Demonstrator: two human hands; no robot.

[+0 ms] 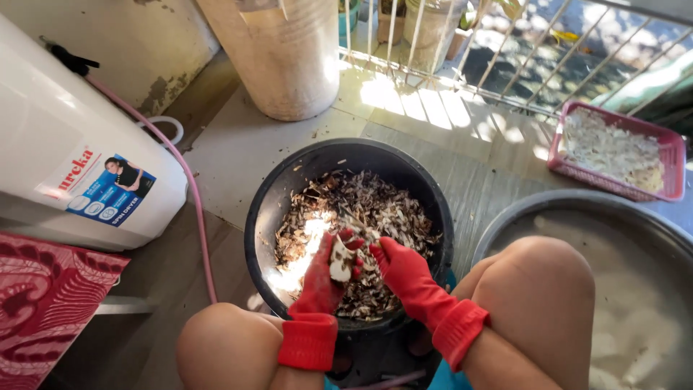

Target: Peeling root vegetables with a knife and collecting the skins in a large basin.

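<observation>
The left hand [321,278] (red rubber glove) has its grip curled around a pale peeled piece [341,266], over the near side of the black bucket [267,195] of brown peelings. The right hand [399,269] pinches its far edge.

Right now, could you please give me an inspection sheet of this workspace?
Surface: tiled floor, sunlit in patches, scattered crumbs.
Job's things: black bucket of brown peelings; pale piece held over it.
Clutter: pink basket of pale scraps; grey basin of cloudy water; red patterned cloth.
Hands: left hand in a red glove grips the pale piece; right hand, gloved too, touches it.
Cables: pink hose along the floor.
Surroundings: white appliance, large beige pot, metal railing.
</observation>
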